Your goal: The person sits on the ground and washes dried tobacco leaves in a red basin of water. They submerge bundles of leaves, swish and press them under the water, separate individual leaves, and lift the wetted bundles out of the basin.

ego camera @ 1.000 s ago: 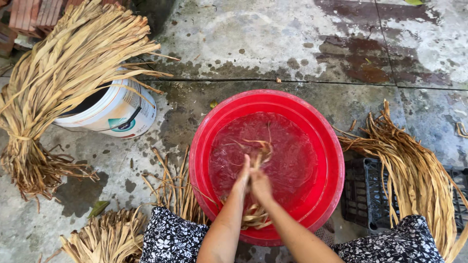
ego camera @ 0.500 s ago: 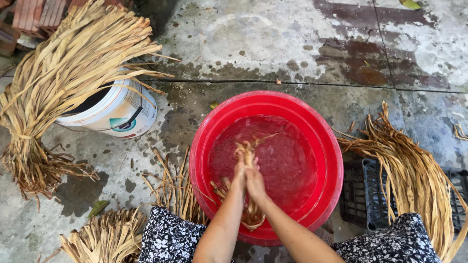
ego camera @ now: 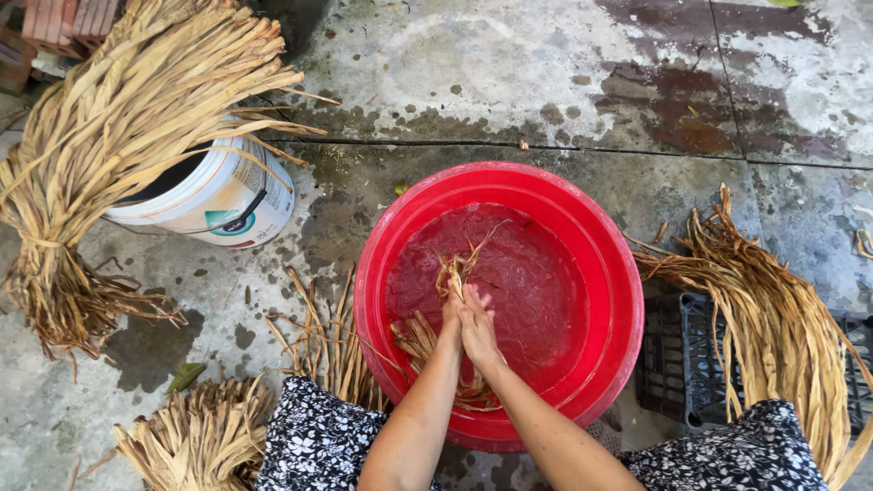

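Step now: the person is washing a small bunch of dry straw strips (ego camera: 452, 273) in the water of the big red tub (ego camera: 600, 273).
Left hand (ego camera: 448, 316): it is pressed close against the other hand, fingers curled around the strips.
Right hand (ego camera: 476, 325): its fingers are wrapped around the same bunch, near the middle of the tub.
Where the strips are: partly in the water, with the tips poking up just past the hands. More wet strips (ego camera: 420, 338) lie at the near side of the tub.
Next move, my guess: a firm hold and a gentle rub, so the thin strips do not snap or slip away.
Left of the tub: a white bucket (ego camera: 214, 202) on its side, with a long straw bundle (ego camera: 109, 145) over it.
Right of the tub: a heap of straw (ego camera: 773, 318) on a dark crate (ego camera: 673, 364).
Near left of the tub: short straw bunches (ego camera: 195, 436) on the wet concrete floor (ego camera: 509, 73).
In the way: nothing blocks the hands.
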